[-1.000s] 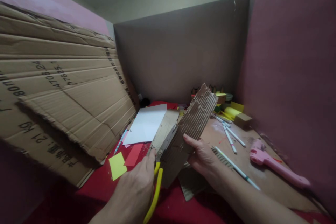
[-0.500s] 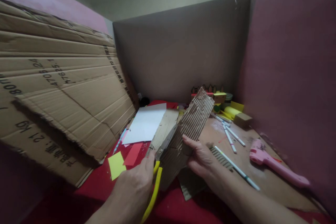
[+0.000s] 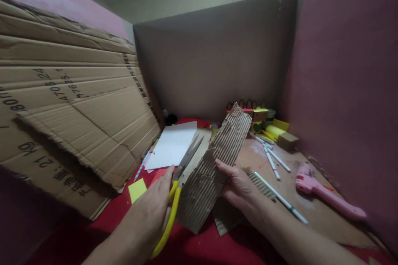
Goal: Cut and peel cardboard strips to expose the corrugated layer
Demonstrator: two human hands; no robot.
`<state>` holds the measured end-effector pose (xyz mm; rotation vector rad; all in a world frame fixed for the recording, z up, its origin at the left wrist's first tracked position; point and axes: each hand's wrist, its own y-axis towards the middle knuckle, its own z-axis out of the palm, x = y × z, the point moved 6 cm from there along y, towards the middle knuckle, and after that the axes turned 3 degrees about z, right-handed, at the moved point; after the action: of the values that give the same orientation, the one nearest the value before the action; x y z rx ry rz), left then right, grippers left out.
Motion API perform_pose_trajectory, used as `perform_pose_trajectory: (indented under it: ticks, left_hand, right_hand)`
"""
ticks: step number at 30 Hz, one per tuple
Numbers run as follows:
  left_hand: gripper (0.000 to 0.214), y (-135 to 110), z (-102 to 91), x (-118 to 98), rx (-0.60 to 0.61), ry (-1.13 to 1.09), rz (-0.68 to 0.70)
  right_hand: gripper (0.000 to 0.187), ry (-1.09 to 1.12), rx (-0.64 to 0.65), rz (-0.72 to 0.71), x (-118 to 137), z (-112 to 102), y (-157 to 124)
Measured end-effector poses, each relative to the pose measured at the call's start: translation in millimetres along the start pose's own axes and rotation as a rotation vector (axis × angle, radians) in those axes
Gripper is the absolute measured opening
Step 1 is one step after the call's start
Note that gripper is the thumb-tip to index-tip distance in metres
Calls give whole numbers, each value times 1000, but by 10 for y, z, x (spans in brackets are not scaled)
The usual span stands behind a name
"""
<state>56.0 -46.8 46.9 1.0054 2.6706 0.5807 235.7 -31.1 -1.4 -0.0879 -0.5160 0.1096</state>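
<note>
My left hand (image 3: 154, 203) is closed around the yellow handles of a pair of scissors (image 3: 170, 219). The blades point up and away, slightly parted, just left of the corrugated cardboard piece (image 3: 219, 153) and apart from it. My right hand (image 3: 238, 184) grips that piece by its right edge, thumb on the ridged face; the fingers behind it are hidden. The cardboard is held tilted, its ragged top end pointing up and right. Under it lies another cardboard scrap (image 3: 225, 217), partly covered by my right wrist.
White paper (image 3: 172, 145) and a yellow slip (image 3: 137, 190) lie on the red cloth (image 3: 115, 219). Several markers (image 3: 281, 198) and a pink glue gun (image 3: 329, 198) rest on a brown board (image 3: 332, 223) at right. A large printed cardboard sheet (image 3: 77, 87) leans at left.
My left hand has drawn the scissors left and down, away from the cardboard, and the blades now show in full. My right hand has hardly moved; the cardboard's lower end is now uncovered.
</note>
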Motion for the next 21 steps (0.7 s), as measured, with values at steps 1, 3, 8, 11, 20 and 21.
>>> perform_pose_trajectory:
  ticks: [1,3,8,11,20,21]
  left_hand:
    - [59,4,-2,-24,29,-15,-7]
    - [57,8,8,-89,99,-53,-14]
    - [54,26,58,-171,227,43,-58]
    - [53,64,44,-209,213,96,-44]
    - [45,124,-2,-306,249,84,-38]
    - [45,125,-5,-306,252,87,-38]
  right_hand:
    - [24,-6,-9,-13,8,0,-4]
    - [25,-22,-25,-41,23,-1,-17]
    - [25,-48,-16,-27,7,0,-37]
    - [24,-46,-12,-25,-2,-5,-36]
    - [23,-41,59,1,-56,9,-8]
    - [22,-40,55,7,-61,4,-8]
